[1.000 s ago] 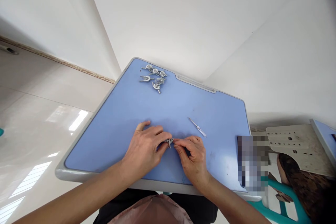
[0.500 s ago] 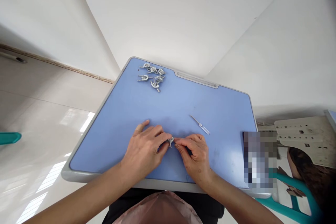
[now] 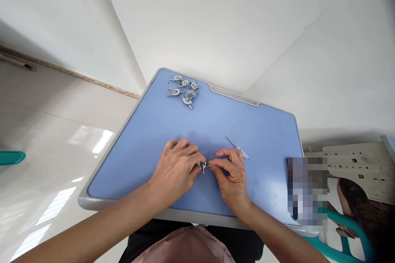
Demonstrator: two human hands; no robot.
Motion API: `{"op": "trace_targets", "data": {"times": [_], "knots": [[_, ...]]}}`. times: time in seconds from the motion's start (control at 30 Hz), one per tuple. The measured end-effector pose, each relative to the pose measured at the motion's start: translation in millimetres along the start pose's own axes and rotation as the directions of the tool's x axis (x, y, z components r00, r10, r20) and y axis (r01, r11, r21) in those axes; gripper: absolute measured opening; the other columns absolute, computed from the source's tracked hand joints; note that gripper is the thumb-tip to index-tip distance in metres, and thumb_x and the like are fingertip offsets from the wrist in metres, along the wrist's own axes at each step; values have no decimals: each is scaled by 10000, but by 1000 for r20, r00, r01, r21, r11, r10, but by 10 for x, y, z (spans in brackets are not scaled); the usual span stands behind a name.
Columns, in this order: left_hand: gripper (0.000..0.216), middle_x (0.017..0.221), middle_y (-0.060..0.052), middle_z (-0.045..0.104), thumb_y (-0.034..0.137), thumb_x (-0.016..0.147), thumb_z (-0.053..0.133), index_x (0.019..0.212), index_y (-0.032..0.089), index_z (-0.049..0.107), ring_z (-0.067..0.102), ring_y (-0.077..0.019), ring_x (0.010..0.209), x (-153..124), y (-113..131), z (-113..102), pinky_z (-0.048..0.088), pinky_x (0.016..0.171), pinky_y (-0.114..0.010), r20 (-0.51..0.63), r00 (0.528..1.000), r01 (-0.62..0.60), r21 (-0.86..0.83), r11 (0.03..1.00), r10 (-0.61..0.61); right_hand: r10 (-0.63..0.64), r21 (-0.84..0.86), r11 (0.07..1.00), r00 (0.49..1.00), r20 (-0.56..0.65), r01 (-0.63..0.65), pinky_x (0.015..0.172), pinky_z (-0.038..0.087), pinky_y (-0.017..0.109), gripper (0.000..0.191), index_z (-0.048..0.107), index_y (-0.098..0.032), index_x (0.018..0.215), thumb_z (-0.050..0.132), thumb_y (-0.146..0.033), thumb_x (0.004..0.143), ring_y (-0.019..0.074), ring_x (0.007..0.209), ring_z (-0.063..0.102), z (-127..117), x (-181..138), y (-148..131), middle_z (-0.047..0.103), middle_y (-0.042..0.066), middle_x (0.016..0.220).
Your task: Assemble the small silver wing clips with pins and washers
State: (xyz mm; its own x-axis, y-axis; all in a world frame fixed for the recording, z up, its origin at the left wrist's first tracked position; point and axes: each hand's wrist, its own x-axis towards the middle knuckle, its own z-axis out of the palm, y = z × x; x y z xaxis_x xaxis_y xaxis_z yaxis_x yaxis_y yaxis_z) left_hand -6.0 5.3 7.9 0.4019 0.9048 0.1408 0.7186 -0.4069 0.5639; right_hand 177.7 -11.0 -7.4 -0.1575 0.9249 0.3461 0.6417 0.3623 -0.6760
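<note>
Low over the near part of the blue tabletop, my left hand (image 3: 179,166) pinches a small silver metal fitting (image 3: 203,166) between thumb and forefinger. My right hand (image 3: 232,176) meets the fitting's right side, with thumb and index fingertip pressed together there. Whatever lies between those right fingertips is too small to make out; the other right fingers are lifted and curled. A screwdriver (image 3: 238,148) with a clear handle lies just beyond my right hand, its shaft pointing away to the left. Several similar metal fittings (image 3: 187,100) sit in a loose group at the far left.
The blue table (image 3: 148,131) has a raised grey rim and a pen groove (image 3: 234,95) along its far edge. A blurred-out object (image 3: 307,193) is at the right edge. Beyond it are a green chair frame (image 3: 348,222) and part of another person. White walls stand behind.
My right hand's middle and other fingers have lifted and spread away from the pinch. The fitting has turned slightly in my left fingers. The whole view has shifted a little.
</note>
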Motion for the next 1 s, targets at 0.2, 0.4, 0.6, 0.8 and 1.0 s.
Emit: {"op": "trace_targets", "data": {"times": [0.2, 0.4, 0.6, 0.8, 1.0], "knots": [[112, 764, 13, 661, 130, 802, 695, 803, 243, 693, 528, -207, 845, 1, -6, 10, 323, 751, -379, -12, 1000, 9, -19, 1000, -9, -14, -33, 999, 999, 35, 15, 845, 436, 425, 150, 723, -290, 847, 616, -198, 897, 199, 946, 531, 25, 17, 1, 627, 12, 945], [77, 771, -2, 671, 162, 813, 700, 797, 236, 689, 528, -214, 855, -3, -19, 19, 322, 737, -378, -42, 999, -8, -31, 999, 7, -46, -44, 998, 997, 57, 48, 799, 437, 410, 162, 725, -289, 855, 608, -186, 898, 190, 888, 527, 16, 33, -12, 633, 10, 892], [79, 769, 6, 670, 163, 812, 708, 791, 237, 694, 532, -218, 856, -5, -33, 24, 314, 739, -384, -25, 1000, 0, -41, 999, -1, -143, -97, 983, 982, 119, 155, 758, 441, 381, 193, 715, -296, 880, 604, -137, 889, 183, 841, 515, -51, 109, -48, 625, 2, 832], [99, 783, 5, 675, 140, 807, 706, 804, 239, 707, 543, -219, 870, -1, -37, 21, 313, 740, -381, -13, 1000, 8, -51, 999, -9, -384, -416, 778, 881, 277, 470, 808, 368, 406, 269, 691, -281, 951, 544, -70, 875, 205, 862, 497, -144, 164, -135, 687, 4, 848], [113, 770, 11, 674, 129, 806, 704, 814, 241, 712, 541, -211, 860, -5, -30, 18, 311, 740, -375, -26, 1000, 3, -62, 998, -5, -403, -524, 643, 828, 390, 559, 882, 322, 424, 263, 671, -237, 994, 492, -68, 900, 210, 920, 518, -160, 94, -200, 692, 27, 888]]}}
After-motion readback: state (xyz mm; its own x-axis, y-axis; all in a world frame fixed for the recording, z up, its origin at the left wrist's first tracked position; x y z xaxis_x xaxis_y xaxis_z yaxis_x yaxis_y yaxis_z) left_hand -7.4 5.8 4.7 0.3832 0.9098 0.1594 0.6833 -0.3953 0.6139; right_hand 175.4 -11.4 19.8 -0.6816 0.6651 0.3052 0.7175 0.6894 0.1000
